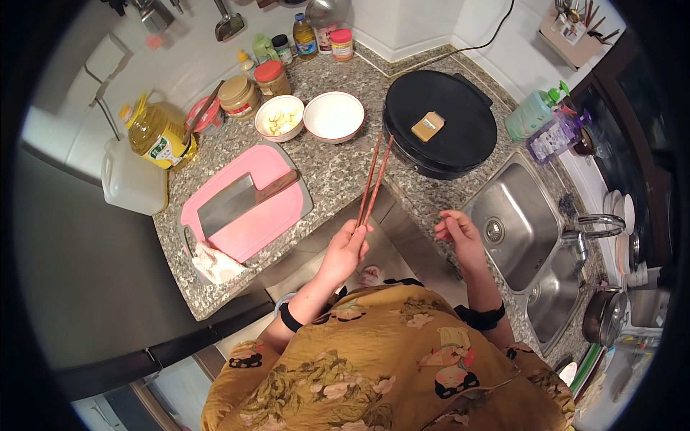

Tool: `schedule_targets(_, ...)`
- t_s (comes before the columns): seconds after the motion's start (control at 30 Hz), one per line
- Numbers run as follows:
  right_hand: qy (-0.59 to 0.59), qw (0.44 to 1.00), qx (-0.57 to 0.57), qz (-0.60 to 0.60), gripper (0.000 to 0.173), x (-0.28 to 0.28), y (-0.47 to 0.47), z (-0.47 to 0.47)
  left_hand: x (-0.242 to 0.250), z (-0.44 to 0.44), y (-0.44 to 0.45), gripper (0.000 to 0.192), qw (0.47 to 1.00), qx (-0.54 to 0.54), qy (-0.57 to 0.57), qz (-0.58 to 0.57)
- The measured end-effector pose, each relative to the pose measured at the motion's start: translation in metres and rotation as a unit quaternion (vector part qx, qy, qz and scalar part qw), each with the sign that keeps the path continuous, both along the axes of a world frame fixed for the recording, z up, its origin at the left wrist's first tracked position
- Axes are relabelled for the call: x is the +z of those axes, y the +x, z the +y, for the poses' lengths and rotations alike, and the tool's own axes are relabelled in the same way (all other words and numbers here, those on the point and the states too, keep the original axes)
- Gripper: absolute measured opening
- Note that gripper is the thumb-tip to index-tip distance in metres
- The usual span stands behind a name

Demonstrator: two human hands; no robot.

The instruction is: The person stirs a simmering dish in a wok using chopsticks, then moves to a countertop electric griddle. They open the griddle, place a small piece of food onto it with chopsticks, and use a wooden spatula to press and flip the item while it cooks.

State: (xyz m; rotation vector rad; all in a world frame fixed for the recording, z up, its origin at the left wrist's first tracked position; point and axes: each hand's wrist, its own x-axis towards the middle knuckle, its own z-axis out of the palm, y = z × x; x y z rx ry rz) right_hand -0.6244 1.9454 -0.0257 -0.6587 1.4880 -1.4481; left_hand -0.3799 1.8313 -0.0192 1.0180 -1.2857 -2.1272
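In my left hand (pixel 344 250) is a pair of reddish-brown chopsticks (pixel 373 186), held near their lower ends with the tips pointing away from me. My right hand (pixel 461 234) hangs in the air near the sink edge, its fingers loosely curled around nothing. Ahead of the chopstick tips sits a round black electric griddle (pixel 439 99) with its lid down. On the counter beyond my left hand, a cleaver (pixel 232 204) with a wooden handle lies flat on a pink cutting board (pixel 272 229). Pale slices fill part of one bowl (pixel 264 128); a white bowl (pixel 334 116) beside it looks empty.
A crumpled cloth (pixel 215 264) lies at the board's near corner. An oil jug (pixel 161 134) and several jars stand along the wall. To my right are a double steel sink (pixel 520 215) with a faucet (pixel 601 221) and pump bottles (pixel 536 110). A cord (pixel 485 46) runs behind the griddle.
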Motion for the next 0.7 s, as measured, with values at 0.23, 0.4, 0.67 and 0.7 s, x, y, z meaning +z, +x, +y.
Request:
schedule_targets(0.23,0.016,1.000,0.011,0.005,0.022,0.001,-0.001,0.007,0.002,0.001,-0.003,0.020,1.000,-0.013,0.004,-0.009)
schedule_targets(0.4,0.024,1.000,0.011,-0.005,0.021,0.000,0.000,0.012,0.003,0.002,-0.005,0.020,1.000,-0.017,0.011,-0.007)
schedule_targets(0.67,0.011,1.000,0.004,0.000,0.020,-0.003,-0.001,0.021,0.001,0.003,-0.009,0.020,0.999,-0.012,0.032,-0.006)
schedule_targets(0.7,0.016,1.000,0.001,-0.001,0.020,-0.004,-0.001,0.023,0.001,0.003,-0.010,0.021,1.000,-0.014,0.022,-0.005)
